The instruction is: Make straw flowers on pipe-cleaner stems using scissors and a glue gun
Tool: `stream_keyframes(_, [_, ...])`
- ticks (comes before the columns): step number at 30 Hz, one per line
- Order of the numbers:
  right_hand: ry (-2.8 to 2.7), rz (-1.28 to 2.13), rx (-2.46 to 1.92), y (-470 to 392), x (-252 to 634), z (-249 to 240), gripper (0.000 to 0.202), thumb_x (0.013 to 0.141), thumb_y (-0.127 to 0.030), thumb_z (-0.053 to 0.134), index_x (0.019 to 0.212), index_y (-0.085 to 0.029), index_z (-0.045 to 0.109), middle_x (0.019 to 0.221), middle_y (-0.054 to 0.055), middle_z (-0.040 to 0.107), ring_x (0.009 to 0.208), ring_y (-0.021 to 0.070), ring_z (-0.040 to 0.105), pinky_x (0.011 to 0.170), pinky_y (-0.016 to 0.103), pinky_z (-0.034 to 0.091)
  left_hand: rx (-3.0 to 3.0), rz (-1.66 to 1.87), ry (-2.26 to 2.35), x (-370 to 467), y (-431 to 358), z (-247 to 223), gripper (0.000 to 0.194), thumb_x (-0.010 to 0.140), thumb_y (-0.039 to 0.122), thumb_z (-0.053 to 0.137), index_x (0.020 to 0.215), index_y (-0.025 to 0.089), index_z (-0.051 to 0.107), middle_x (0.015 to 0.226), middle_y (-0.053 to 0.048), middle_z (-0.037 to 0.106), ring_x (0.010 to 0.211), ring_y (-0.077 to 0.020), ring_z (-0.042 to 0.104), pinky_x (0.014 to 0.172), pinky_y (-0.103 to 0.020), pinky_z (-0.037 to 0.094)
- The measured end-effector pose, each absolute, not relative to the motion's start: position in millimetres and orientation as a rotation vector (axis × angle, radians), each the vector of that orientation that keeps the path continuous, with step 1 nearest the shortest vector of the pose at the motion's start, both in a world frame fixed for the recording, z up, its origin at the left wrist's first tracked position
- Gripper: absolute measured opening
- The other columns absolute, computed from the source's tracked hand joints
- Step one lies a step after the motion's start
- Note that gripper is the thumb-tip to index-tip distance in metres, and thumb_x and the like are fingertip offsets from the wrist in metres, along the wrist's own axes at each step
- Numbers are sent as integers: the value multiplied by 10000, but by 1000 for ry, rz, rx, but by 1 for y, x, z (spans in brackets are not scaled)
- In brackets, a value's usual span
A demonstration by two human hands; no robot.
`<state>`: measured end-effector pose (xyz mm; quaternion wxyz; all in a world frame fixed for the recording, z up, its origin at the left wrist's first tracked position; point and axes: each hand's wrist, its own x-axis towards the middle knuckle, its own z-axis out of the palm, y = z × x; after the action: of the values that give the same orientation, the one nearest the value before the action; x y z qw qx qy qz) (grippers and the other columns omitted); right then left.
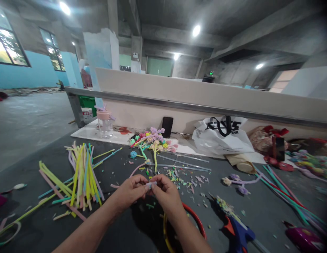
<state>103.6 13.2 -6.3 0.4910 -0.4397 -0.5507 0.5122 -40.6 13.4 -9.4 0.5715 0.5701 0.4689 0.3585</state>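
Note:
Over the middle of the dark table, my left hand [133, 189] and my right hand [166, 192] meet, both with fingers pinched. Between their fingertips is a small pale lavender piece [151, 184], fuzzy like a bit of pipe cleaner; its full shape is partly hidden. A pink pipe cleaner [135, 170] curves out behind my left hand, and I cannot tell whether that hand holds it. Under my right forearm is a round rim, red [196, 216] on one side and yellow on the other. Just beyond the fingers lie scattered colored clippings [179, 177].
A bundle of pipe cleaners [84, 175] lies left. Fuzzy flowers [154, 137] are piled ahead, near an upright phone [167, 127] and a clear cup [105, 126]. To the right are a blue glue gun [239, 232], a lavender flower stem [246, 182] and a white bag [221, 137].

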Motion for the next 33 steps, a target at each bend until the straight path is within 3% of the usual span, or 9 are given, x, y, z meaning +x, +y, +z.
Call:
stream_keyframes(4, [-1274,1328,-987,13,105,-6,92,672,-240,593,730,-176,562,571,-43,557,533,113,535,563,237,421,1404,1019,1099,-40,12,-14,311,681,323,622,917,174,486,670,44,536,475,-54,417,449,-168,283])
stream_keyframes(12, [-1237,1438,-883,14,110,-13,133,742,-271,566,833,-175,579,639,-24,590,549,110,546,556,227,397,1480,1108,1175,-43,12,-6,146,693,284,593,716,141,574,649,14,554,593,-100,485,557,-206,372])
stream_keyframes(15, [-1278,1405,-874,15,111,-12,140,744,-260,543,856,-181,571,628,-26,580,552,114,538,567,238,408,1319,1105,1130,-43,15,-11,169,670,295,623,720,143,569,574,42,518,501,-65,432,483,-178,329])
stream_keyframes(20, [-1391,1242,-924,17,108,-12,165,642,-196,598,802,-179,563,660,-17,568,603,127,518,576,243,417,1008,1010,1054,-40,11,-11,285,667,406,630,761,166,507,453,108,390,326,-6,197,348,-155,137])
stream_keyframes(29, [-1627,802,-1023,12,108,-17,225,692,-147,577,912,-194,573,762,1,547,636,120,515,573,224,417,951,1017,1055,-36,5,-1,335,651,437,645,757,167,477,480,105,410,336,8,200,359,-145,120])
stream_keyframes(33, [-1684,706,-1081,10,110,-15,168,722,-165,557,884,-199,588,692,-6,529,600,125,503,548,230,399,964,1024,1053,-36,4,-1,325,664,436,636,761,169,480,464,116,381,339,5,183,365,-145,110])
